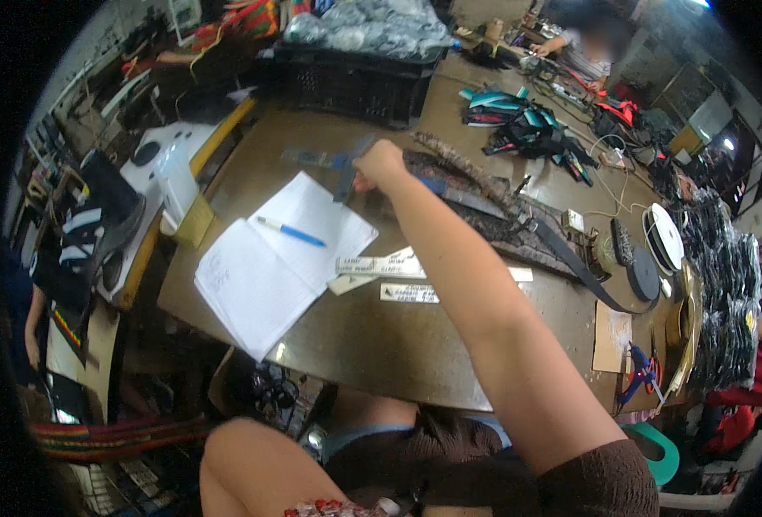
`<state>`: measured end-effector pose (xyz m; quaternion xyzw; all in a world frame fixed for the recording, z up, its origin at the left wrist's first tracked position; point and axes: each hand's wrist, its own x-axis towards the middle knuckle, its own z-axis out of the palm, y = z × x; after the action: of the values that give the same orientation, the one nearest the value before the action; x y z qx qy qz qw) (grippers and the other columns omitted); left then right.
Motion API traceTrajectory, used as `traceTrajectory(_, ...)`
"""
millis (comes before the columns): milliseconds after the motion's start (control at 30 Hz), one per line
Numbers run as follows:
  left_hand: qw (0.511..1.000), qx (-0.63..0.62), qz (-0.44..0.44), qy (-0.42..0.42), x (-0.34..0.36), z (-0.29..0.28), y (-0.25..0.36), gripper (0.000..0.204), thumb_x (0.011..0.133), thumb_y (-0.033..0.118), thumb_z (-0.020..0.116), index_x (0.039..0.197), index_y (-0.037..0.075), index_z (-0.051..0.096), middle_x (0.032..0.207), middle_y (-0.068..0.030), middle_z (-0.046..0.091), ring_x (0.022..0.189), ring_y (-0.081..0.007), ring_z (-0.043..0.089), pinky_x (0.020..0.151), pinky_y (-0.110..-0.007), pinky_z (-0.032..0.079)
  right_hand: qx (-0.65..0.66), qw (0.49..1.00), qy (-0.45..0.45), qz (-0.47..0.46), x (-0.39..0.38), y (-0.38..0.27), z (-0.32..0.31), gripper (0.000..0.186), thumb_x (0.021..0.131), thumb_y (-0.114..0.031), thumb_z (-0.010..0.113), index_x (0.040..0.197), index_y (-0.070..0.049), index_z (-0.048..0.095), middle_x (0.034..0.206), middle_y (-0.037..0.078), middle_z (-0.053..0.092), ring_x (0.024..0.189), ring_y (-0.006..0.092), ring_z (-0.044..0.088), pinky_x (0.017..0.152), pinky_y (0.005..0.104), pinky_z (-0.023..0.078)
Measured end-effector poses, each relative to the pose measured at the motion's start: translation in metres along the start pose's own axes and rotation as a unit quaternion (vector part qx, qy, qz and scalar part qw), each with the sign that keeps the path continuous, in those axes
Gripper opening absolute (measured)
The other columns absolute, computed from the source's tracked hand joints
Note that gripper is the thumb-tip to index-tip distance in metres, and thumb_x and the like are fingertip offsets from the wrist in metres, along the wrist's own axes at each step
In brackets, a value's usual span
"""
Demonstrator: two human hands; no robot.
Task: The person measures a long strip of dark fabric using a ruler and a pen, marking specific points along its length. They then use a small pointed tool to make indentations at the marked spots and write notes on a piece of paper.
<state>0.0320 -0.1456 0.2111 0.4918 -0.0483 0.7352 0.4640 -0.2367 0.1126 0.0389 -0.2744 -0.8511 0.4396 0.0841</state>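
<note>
My right arm reaches across the brown table (pixel 346 345), and my right hand (pixel 379 165) is closed at the far middle. Its fingers are around a dark grey strap-like piece (pixel 346 179); its exact kind is unclear. A bluish see-through strip (pixel 303 158) lies just left of it. Behind my forearm are long, rough dark bars (pixel 467 168). A dark webbing strap (pixel 566 254) runs from a grey roll (pixel 643 280) toward them. Nearer lie an open notebook (pixel 260 271) with a blue pen (pixel 299 232) and printed pale strips (pixel 372 265). My left hand is out of the picture.
A black crate (pixel 355 90) holding clear plastic bags stands at the back. Teal and black pieces (pixel 519 121) are piled toward the far right. A blue glue gun (pixel 635 370) and a white reel (pixel 664 237) lie at right. Another person (pixel 588 56) sits across the table.
</note>
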Motion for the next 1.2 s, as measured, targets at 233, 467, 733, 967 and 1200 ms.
traceTrajectory(233, 0.995, -0.023, 0.093, 0.007, -0.003, 0.018, -0.031, 0.094, 0.094, 0.06, 0.045, 0.134, -0.024, 0.035, 0.141, -0.0422, 0.034, 0.136, -0.0461, 0.038, 0.107, -0.05, 0.04, -0.023, 0.998, 0.016, -0.051, -0.044, -0.002, -0.026, 0.036, 0.089, -0.025, 0.068, 0.079, 0.009, 0.067, 0.065, 0.015, 0.068, 0.054, 0.021, 0.068, 0.054, 0.0319, 0.057)
traceTrajectory(467, 0.939, 0.233, -0.114, -0.226, -0.015, -0.006, 0.017, 0.062, 0.1, 0.032, 0.049, 0.14, -0.013, 0.038, 0.148, -0.0299, 0.037, 0.135, -0.0416, 0.041, 0.109, -0.046, 0.04, 0.04, 0.952, 0.263, -0.152, -0.18, 0.107, -0.153, 0.026, 0.086, -0.024, 0.069, 0.084, 0.001, 0.069, 0.076, 0.021, 0.068, 0.071, 0.0324, 0.068, 0.069, 0.04, 0.052)
traceTrajectory(733, 0.905, 0.416, 0.056, -0.067, -0.014, 0.04, -0.088, 0.037, 0.099, 0.022, 0.05, 0.126, -0.001, 0.06, 0.128, -0.0133, 0.062, 0.117, -0.0276, 0.06, 0.102, -0.041, 0.048, -0.378, 0.882, 0.274, 0.056, -0.215, 0.243, -0.234, 0.035, 0.081, -0.029, 0.075, 0.11, -0.011, 0.067, 0.12, 0.013, 0.059, 0.111, 0.0336, 0.056, 0.088, 0.0493, 0.044)
traceTrajectory(967, 0.865, 0.491, -0.052, -0.09, -0.015, 0.021, -0.025, 0.016, 0.09, 0.008, 0.064, 0.105, 0.008, 0.071, 0.101, -0.0017, 0.073, 0.098, -0.0172, 0.069, 0.094, -0.035, 0.054, -0.121, 0.964, 0.147, -0.186, -0.304, 0.237, -0.217, 0.017, 0.081, -0.003, 0.07, 0.098, -0.002, 0.067, 0.096, 0.014, 0.068, 0.095, 0.0282, 0.065, 0.084, 0.0356, 0.049)
traceTrajectory(1200, 0.88, 0.446, -0.092, -0.135, -0.014, 0.042, -0.077, 0.029, 0.086, 0.02, 0.065, 0.108, 0.002, 0.072, 0.11, -0.0121, 0.071, 0.1, -0.0237, 0.068, 0.085, -0.031, 0.054, -0.236, 0.94, -0.003, -0.247, -0.298, 0.185, -0.123, 0.014, 0.087, -0.02, 0.063, 0.095, -0.012, 0.072, 0.1, 0.008, 0.065, 0.101, 0.0288, 0.057, 0.088, 0.0416, 0.044)
